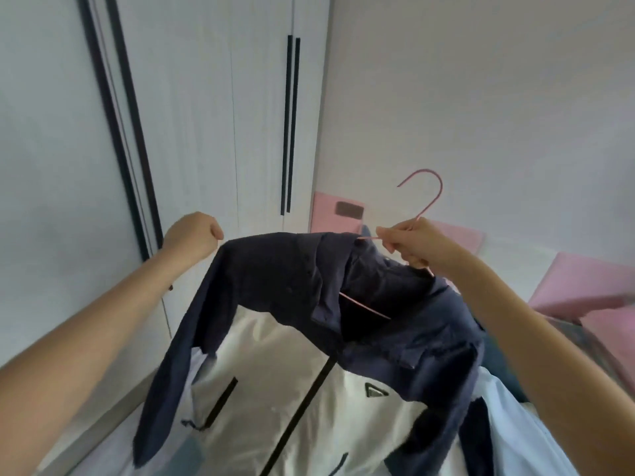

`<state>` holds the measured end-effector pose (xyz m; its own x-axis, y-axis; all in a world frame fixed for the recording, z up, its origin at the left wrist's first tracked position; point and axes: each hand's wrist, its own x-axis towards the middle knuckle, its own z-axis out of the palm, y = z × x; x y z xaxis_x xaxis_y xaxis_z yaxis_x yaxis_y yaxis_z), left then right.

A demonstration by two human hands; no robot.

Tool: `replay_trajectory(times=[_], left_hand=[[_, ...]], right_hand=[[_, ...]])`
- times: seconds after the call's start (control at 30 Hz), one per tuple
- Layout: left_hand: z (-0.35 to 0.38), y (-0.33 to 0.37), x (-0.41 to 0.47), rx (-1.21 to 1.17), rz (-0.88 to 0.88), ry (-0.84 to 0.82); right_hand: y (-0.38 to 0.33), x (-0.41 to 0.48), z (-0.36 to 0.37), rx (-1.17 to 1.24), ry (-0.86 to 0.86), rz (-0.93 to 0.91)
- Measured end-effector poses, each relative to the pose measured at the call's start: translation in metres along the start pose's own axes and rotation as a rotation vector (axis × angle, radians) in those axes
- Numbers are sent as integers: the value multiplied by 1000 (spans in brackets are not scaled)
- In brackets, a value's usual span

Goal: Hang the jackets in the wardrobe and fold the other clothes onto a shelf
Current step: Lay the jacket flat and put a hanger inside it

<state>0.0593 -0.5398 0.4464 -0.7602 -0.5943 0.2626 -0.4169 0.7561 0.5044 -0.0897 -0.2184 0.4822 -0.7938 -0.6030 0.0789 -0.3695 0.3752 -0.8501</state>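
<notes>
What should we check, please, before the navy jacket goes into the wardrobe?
1. Right hand grips the pink hanger below its hook: ok.
2. Left hand holds the navy jacket at its shoulder: ok.
3. Both shoulders seated on the hanger: not ok, one hanger arm lies bare inside the collar.
4. Wardrobe doors open: not ok, those in view are shut.
5. Hanging sleeve free of the white jacket beneath: cannot tell.
</notes>
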Motion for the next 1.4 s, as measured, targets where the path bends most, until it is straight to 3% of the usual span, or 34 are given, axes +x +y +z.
replay_trajectory(times=[0.1, 0.23, 0.4, 0.6, 0.7, 0.9, 1.2, 1.33, 1.4], left_hand=[[-8, 20, -14, 2, 123, 76], [-2, 63, -39, -311, 97, -215], [3, 75, -55, -233, 158, -307], [20, 93, -59, -536, 85, -312], [29, 103, -61, -372, 201, -206], [26, 115, -67, -372, 392, 9], [-2, 108, -57, -349, 393, 178], [-1, 111, -60, -315, 339, 334], [3, 110, -62, -255, 388, 290]], right_hand=[[-10, 3, 14, 84, 7, -45], [-38, 1, 26, 48, -79, -111], [-55, -4, 27, 13, -195, -74], [-57, -13, 23, 35, -303, -28], [-60, -20, 24, 28, -280, -25], [-60, -32, 24, -127, -197, -42], [-66, -46, 22, -275, -241, -53], [-70, -45, 28, -278, -243, -53], [-71, -45, 29, -252, -183, -84]])
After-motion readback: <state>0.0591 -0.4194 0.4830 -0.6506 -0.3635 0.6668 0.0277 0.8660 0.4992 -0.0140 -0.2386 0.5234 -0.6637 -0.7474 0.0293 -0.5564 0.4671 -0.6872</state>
